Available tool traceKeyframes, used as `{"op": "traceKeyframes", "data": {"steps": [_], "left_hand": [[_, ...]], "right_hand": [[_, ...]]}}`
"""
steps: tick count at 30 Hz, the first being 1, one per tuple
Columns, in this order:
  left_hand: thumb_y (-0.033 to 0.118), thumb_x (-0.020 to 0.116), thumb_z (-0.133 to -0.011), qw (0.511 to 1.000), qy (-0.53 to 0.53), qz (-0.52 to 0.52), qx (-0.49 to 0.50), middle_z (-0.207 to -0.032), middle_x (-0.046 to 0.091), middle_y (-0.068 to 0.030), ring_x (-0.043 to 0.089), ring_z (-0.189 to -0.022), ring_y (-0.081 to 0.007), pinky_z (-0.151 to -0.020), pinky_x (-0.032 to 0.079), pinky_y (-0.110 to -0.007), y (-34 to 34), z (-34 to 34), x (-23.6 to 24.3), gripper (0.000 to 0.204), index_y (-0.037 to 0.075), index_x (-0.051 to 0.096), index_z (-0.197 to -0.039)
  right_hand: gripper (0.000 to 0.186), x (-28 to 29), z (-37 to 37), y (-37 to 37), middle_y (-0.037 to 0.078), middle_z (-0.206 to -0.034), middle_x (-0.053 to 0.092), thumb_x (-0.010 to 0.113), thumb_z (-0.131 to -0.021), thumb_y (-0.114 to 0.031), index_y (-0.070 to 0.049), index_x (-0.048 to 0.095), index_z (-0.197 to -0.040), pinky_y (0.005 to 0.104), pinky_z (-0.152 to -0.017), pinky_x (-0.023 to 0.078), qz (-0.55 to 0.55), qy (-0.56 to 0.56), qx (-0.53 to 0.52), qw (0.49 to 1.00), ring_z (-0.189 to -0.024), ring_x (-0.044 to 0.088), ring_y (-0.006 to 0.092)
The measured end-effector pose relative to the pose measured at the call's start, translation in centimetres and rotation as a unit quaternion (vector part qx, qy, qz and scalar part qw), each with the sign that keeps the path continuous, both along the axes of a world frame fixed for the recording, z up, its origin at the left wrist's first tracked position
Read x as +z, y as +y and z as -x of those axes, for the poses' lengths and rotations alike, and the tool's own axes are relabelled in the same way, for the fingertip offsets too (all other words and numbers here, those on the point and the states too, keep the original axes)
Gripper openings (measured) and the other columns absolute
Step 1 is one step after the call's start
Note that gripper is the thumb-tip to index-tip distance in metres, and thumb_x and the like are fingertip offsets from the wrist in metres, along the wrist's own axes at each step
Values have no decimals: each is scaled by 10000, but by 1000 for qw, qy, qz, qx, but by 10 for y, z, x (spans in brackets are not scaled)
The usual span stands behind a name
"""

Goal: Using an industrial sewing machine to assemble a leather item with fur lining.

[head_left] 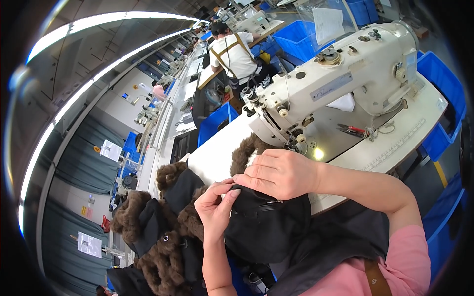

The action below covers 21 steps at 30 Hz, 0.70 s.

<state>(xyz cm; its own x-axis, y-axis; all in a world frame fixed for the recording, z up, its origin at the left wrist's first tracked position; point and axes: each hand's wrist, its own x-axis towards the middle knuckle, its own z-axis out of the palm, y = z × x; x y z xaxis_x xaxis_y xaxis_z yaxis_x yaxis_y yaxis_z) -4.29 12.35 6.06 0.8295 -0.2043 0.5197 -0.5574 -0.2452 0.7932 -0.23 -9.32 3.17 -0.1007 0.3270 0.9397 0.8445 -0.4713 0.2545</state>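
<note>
A black fabric piece (266, 229) with a short zipper and brown fur trim (242, 157) is in my hands, in front of the sewing machine. My left hand (216, 204) pinches its upper edge between thumb and fingers. Close against it, my right hand (281, 173) is closed on the same edge, its fingers curled and their tips partly hidden. The fur end lies on the white machine table, beside the needle area of the white sewing machine (340, 74). A small lamp lights the bed to the right of my right hand.
Several black pieces with brown fur (160, 261) are heaped at my left. Red-handled snips (351, 129) lie on the machine table (217, 148). Blue bins (444, 86) stand around the table. Ahead, a co-worker in a white shirt (234, 54) sits at another station.
</note>
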Motion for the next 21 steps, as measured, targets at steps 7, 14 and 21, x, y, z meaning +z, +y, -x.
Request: {"op": "traceKeyframes", "data": {"steps": [7,14,21], "left_hand": [[-80,726,-803,1000,-23,-7,12,-870,706,-78,658,-956,-200,-876,488,-293,-1,0,-4,82,-45,690,-868],[-68,739,-799,1000,-8,-3,20,-878,703,-80,657,-957,-199,-863,482,-285,6,-5,-5,105,-36,690,-887],[-71,762,-768,999,10,-25,-27,-1112,675,-93,634,-1024,-176,-958,465,-301,-15,7,15,344,-50,661,-1096]], "right_hand": [[382,-3,1,-5,54,-905,642,630,-777,-91,7,652,-1146,279,-644,520,-11,17,31,999,-756,617,171],[342,11,4,-13,57,-918,685,652,-783,-35,-44,669,-1125,314,-664,555,29,146,139,979,-768,663,191],[204,27,11,-14,35,-836,634,665,-826,-78,-83,681,-1030,336,-626,542,34,214,164,962,-818,640,203]]}}
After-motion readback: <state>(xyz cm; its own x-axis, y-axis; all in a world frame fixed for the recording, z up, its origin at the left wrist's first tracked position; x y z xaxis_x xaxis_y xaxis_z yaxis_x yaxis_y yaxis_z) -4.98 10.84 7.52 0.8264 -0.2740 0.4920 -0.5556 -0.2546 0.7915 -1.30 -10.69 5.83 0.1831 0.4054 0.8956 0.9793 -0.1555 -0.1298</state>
